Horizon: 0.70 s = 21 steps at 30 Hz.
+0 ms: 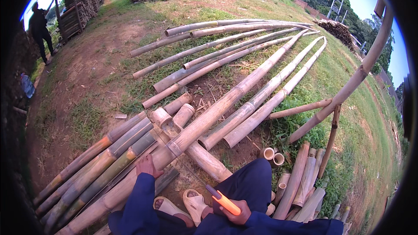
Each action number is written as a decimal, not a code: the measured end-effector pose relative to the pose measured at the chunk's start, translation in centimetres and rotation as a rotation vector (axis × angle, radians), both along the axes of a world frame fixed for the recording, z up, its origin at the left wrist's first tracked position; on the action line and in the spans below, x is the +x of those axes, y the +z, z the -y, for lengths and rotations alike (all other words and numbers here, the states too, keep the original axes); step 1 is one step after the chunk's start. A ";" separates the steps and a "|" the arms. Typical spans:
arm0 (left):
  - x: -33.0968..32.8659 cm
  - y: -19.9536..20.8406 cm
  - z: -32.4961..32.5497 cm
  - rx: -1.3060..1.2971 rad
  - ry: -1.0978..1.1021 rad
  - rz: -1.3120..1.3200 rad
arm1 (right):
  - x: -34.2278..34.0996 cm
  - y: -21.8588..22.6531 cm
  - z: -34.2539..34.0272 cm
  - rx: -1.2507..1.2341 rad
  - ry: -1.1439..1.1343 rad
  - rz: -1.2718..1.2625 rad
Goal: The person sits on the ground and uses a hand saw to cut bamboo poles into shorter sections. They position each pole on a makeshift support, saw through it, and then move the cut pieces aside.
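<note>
A long, thick bamboo pole runs from the lower left up toward the far right, past my knees. My left hand lies over it, its fingers bent around the pole's upper side. In my right hand is a handsaw with an orange and dark handle. Its thin blade reaches forward and left across the pole, touching it a little beyond my left hand. Beneath the pole, a shorter bamboo piece lies crosswise, and a notched bamboo end shows on the far side.
Several greenish bamboo poles lie to my left. More long poles spread over the grass ahead. Short cut pieces are piled at my right, beside a slanting bamboo post. A person stands far left near stacked wood.
</note>
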State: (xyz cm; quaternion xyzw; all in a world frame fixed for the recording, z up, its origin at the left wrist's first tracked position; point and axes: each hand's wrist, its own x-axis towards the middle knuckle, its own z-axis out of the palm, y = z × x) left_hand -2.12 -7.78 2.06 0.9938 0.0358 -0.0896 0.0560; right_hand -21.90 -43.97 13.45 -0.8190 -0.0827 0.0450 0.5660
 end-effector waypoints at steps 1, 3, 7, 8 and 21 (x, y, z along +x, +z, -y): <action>0.6 0.0 -0.3 -0.036 0.023 -0.018 | 0.4 -0.6 -0.6 -0.015 -0.015 0.015; -1.0 0.1 -1.5 -0.042 0.074 -0.055 | 5.4 -4.3 -3.9 -0.032 0.072 -0.060; 0.5 0.0 0.2 -0.033 0.037 -0.036 | 10.4 -6.4 -7.0 -0.014 0.053 0.028; 0.5 0.0 0.2 -0.025 0.030 -0.037 | 10.5 -6.2 -7.0 -0.031 0.061 0.025; 0.7 -0.4 0.0 -0.062 0.031 -0.077 | 9.1 -5.3 -5.1 -0.084 0.064 0.003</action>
